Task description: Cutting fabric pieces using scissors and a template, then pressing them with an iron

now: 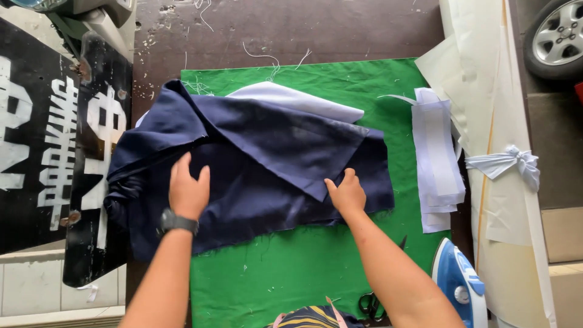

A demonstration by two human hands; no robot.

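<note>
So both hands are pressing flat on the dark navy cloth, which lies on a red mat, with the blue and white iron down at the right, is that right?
Not quite: the mat is green, not red, as the head view shows. The rest holds: the left hand and right hand rest flat on the dark navy cloth, and the blue and white iron sits at the lower right.

I have one head-worn view, looking almost straight down, close over the green cloth [316, 273]; its near edge runs off frame, and the far corners probably just fit.
</note>
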